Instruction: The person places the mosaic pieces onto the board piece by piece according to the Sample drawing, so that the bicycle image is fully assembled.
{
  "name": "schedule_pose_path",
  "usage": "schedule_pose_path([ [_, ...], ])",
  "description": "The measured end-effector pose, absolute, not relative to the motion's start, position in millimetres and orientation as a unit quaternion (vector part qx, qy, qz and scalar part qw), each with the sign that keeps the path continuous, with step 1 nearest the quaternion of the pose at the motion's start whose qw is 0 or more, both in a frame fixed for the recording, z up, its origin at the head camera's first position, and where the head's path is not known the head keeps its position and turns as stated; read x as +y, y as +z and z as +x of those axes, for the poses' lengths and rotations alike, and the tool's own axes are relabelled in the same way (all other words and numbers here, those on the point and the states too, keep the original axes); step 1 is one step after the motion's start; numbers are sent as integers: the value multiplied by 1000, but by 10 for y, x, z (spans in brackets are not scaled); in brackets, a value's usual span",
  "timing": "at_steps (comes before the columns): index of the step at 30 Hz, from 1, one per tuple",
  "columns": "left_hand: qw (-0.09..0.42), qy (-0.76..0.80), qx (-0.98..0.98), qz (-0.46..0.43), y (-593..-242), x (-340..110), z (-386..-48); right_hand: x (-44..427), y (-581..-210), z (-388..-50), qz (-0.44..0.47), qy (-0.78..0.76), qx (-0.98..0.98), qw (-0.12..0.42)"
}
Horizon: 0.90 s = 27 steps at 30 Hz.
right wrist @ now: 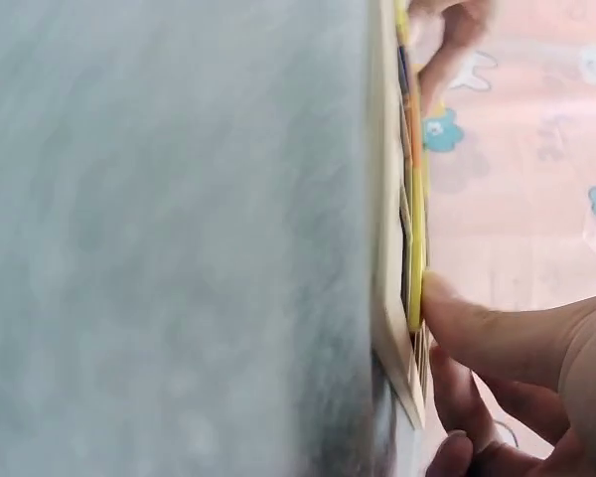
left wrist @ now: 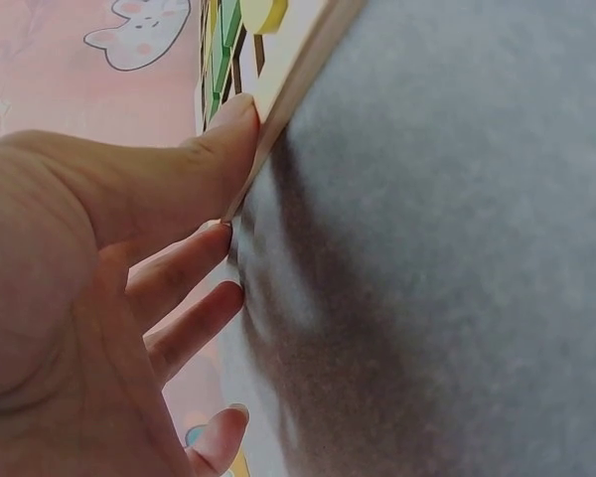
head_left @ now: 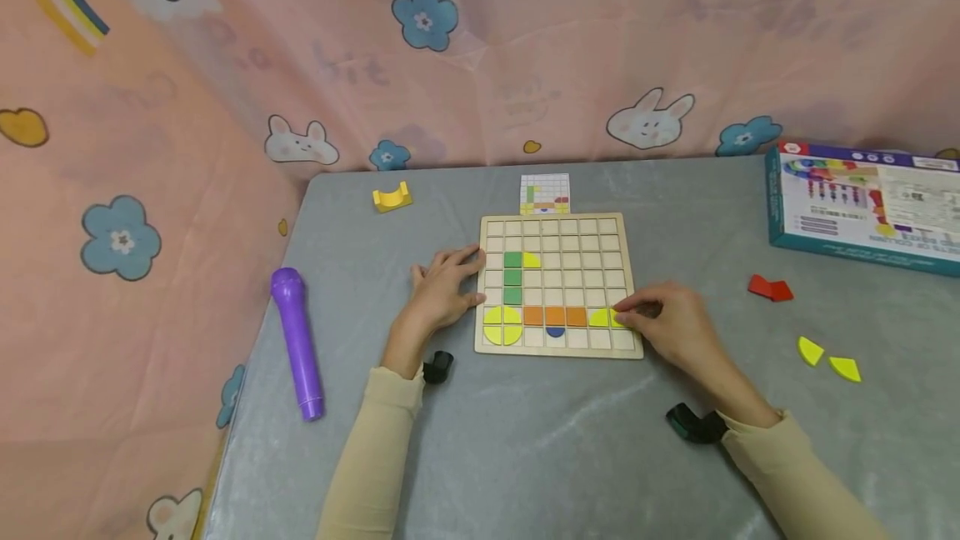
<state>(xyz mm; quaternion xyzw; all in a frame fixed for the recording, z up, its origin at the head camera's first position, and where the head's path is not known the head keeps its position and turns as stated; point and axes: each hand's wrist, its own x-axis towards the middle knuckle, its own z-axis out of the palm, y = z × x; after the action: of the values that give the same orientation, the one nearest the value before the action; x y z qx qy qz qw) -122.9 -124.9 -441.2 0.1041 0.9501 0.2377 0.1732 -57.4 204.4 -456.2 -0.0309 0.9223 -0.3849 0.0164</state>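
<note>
A square wooden grid board (head_left: 573, 273) lies on the table with coloured pieces in its cells. Green squares (head_left: 512, 277) form a column, and orange squares (head_left: 554, 317) lie in a row beside a yellow circle of quarter pieces (head_left: 502, 326). Against the board's left edge rest the thumb and fingertips of my left hand (head_left: 442, 290), the fingers spread and fairly straight. My right hand (head_left: 671, 323) pinches a yellow quarter-circle piece (right wrist: 416, 288) at the right end of the orange row; its fingertips partly cover that piece. A small pattern card (head_left: 545, 192) touches the board's far edge.
Two yellow quarter pieces (head_left: 845, 369) and two red pieces (head_left: 781, 291) lie to the right. A printed box (head_left: 862, 215) stands at the back right. On the left are a purple microphone (head_left: 298, 344) and a yellow arch block (head_left: 393, 197).
</note>
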Motion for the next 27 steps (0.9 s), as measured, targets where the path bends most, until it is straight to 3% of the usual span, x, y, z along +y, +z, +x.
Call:
schedule_pose_path([
  [13,170,240,949,109,-4401,-1257,-1222,2173,-4612,-453,-15,-376,926,-6],
  [27,172,236,950,109,-4402,-1268,-1224,3264,-4560,-152,80,-298,948,71],
])
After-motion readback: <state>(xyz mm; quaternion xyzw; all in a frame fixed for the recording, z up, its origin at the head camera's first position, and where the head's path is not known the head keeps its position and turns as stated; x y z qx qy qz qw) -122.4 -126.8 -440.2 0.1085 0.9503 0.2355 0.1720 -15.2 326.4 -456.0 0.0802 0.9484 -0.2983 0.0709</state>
